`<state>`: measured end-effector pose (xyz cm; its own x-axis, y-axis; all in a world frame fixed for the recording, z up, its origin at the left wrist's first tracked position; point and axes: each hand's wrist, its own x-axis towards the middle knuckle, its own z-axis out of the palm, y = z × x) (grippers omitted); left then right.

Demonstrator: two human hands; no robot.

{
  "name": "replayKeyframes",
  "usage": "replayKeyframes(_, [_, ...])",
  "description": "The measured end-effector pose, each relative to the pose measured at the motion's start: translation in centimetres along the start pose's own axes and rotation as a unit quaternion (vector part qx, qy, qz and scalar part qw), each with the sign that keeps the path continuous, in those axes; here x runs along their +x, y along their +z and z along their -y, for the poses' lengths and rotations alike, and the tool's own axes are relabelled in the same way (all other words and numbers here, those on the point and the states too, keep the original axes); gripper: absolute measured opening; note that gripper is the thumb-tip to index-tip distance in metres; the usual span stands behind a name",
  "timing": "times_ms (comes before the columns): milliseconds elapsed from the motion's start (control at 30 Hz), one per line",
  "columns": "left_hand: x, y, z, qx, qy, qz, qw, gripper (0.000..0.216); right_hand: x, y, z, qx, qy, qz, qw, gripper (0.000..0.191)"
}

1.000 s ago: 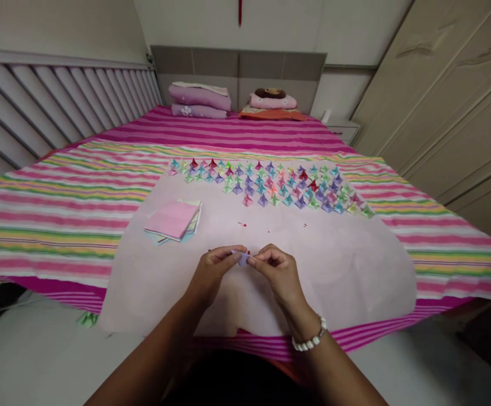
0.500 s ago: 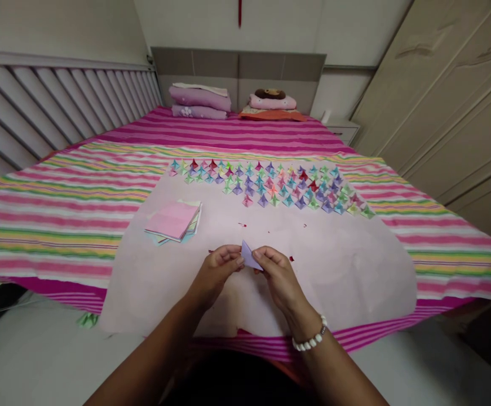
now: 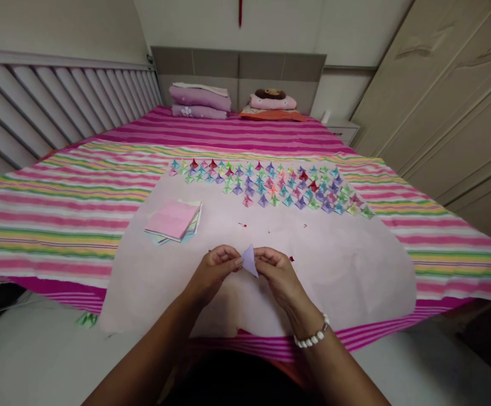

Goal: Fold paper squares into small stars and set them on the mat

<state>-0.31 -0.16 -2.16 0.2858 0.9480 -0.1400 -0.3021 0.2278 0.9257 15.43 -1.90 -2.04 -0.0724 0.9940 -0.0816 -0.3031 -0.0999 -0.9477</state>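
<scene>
A small purple folded paper, triangular in outline, is held up over the large pale sheet on the bed. My left hand pinches its left side between thumb and fingers. On its right side my right hand is closed, thumb and fingers against the paper; a white beaded bracelet circles that wrist. Several rows of small folded paper pieces in many colours line the far part of the sheet. To the left lies a stack of square paper, pink on top.
Tiny red scraps are scattered on the sheet. A green folded paper lies beyond the sheet's near left corner. Folded purple bedding and a pink pile rest by the headboard. A wardrobe stands right.
The purple paper has turned between my fingers, its point tipping to the right and its lower corner swinging left. Both hands stay in nearly the same place.
</scene>
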Motion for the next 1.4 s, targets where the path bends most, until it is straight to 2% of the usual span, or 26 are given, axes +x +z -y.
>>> replayKeyframes(133, [0.1,0.3,0.2,0.080,0.021,-0.049,0.995,0.020,0.2,0.0,-0.4,-0.063,-0.033,-0.018,0.997,0.008])
replayKeyframes(267, [-0.3,1.3,0.6,0.167,0.074,-0.072,0.980,0.025,0.1,0.3,-0.8,-0.133,-0.085,-0.068,0.985,0.006])
replayKeyframes(367, [-0.8,1.9,1.0,0.248,0.103,-0.078,0.960,0.037,-0.1,0.4,-0.9,-0.205,-0.146,-0.098,0.963,0.004])
replayKeyframes(467, [-1.0,2.2,1.1,0.309,0.149,-0.086,0.935,0.031,-0.2,0.5,-1.0,-0.237,-0.179,-0.096,0.950,0.009])
replayKeyframes(600, [-0.8,1.9,1.0,0.400,0.228,-0.071,0.885,0.020,-0.2,0.4,-1.2,-0.224,-0.175,-0.093,0.954,0.008])
replayKeyframes(667, [-0.8,1.7,1.0,0.443,0.243,-0.069,0.860,0.021,-0.1,0.3,-1.2,-0.217,-0.180,-0.096,0.955,0.009])
replayKeyframes(800, [-0.8,1.5,0.8,0.458,0.229,-0.075,0.856,0.015,0.0,0.1,-1.3,-0.204,-0.186,-0.113,0.955,0.011])
replayKeyframes(867, [-0.9,1.4,0.6,0.455,0.254,-0.049,0.852,0.013,0.1,-0.1,-1.3,-0.187,-0.168,-0.119,0.961,0.011])
replayKeyframes(1000, [-1.0,1.1,0.5,0.478,0.316,0.035,0.819,0.029,0.2,-0.4,-1.1,-0.124,-0.101,-0.111,0.981,0.008])
replayKeyframes(1067, [-0.9,0.8,0.7,0.491,0.325,0.052,0.806,0.033,0.1,-0.5,-0.9,-0.090,-0.076,-0.104,0.988,0.007])
replayKeyframes(1200, [-0.6,0.7,0.9,0.473,0.337,0.035,0.813,0.026,0.1,-0.6,-0.7,-0.059,-0.062,-0.077,0.993,0.007])
replayKeyframes(1400, [-0.8,1.3,-0.4,0.378,0.311,-0.028,0.872,0.009,-0.1,-0.8,-0.4,-0.067,-0.057,-0.025,0.996,0.019])
